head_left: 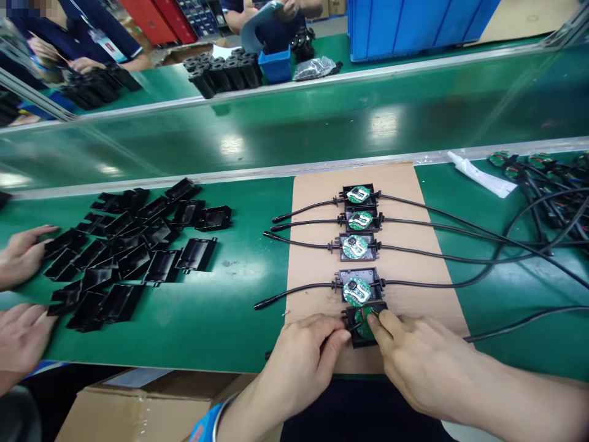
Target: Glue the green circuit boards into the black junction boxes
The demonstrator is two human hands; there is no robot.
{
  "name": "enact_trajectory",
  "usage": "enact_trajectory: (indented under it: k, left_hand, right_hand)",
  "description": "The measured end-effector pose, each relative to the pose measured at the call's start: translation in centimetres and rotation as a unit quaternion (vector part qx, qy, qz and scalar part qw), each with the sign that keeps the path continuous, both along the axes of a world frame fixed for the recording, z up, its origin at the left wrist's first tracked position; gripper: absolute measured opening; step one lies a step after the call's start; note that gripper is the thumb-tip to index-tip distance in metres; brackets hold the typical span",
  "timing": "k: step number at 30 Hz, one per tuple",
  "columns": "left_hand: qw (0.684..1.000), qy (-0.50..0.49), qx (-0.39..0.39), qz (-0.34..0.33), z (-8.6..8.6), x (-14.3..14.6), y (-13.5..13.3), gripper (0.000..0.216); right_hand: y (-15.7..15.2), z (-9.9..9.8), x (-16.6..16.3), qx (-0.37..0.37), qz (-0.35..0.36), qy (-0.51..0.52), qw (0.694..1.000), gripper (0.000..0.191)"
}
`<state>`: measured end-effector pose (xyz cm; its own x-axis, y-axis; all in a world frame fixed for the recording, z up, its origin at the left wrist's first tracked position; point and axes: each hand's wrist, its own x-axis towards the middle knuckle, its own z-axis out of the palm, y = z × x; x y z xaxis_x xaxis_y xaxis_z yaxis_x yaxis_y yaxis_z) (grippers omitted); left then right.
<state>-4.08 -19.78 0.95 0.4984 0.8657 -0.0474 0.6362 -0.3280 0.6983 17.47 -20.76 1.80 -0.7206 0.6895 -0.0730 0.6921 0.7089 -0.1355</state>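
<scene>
My left hand [304, 359] and my right hand [416, 359] meet at a small black housing [365, 325] holding a round green circuit board, at the near edge of a brown cardboard sheet [317, 258]. Both hands pinch at the housing and its black cable; the fingers are closed around it. Above it on the cardboard lie several similar black housings with green boards [356, 245], each with black cables running left and right.
A pile of empty black plastic covers [133, 245] lies on the green table to the left, with another person's two hands [21, 288] beside it. Tangled cabled boards [547, 184] and a white tube [481, 175] lie right. A conveyor belt [294, 129] runs behind; other workers sit beyond.
</scene>
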Motion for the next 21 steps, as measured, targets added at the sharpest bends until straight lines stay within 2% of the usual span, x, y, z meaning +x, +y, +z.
enact_trajectory:
  k: [2,3,6,8,10,14,18,21]
  left_hand:
    - [0.999,0.002,-0.047,-0.006,0.5,0.1,0.4,0.02]
    - [0.999,0.0,-0.045,-0.005,0.6,0.1,0.4,0.019]
    - [0.999,-0.005,0.048,0.01,0.3,0.3,-0.1,0.013]
    - [0.99,0.002,0.139,0.008,-0.4,0.2,-0.8,0.014]
    - [0.98,0.015,0.198,-0.002,-1.0,0.1,-1.3,0.017]
    - [0.964,0.082,0.249,-0.036,-1.5,0.1,-1.7,0.018]
    - [0.924,0.212,0.302,-0.101,-1.1,0.8,-1.5,0.026]
    - [0.902,0.259,0.309,-0.156,-0.7,1.1,-1.2,0.025]
  right_hand:
    - [0.0,-0.2,0.0,-0.008,-0.002,-0.001,1.0,0.018]
    - [0.0,-0.3,0.0,-0.011,-0.003,-0.002,1.0,0.018]
    - [0.0,-0.4,0.0,-0.013,-0.01,-0.003,1.0,0.021]
    - [0.0,-0.4,-0.1,-0.014,-0.013,-0.002,1.0,0.025]
    - [0.0,-0.4,-0.1,-0.015,-0.015,0.002,1.0,0.029]
    - [0.0,-0.4,0.0,-0.022,-0.014,0.012,1.0,0.029]
    - [0.1,-0.3,0.1,-0.042,-0.004,0.024,0.999,0.029]
    - [0.2,-0.2,-0.1,-0.046,-0.02,0.033,0.998,0.03]
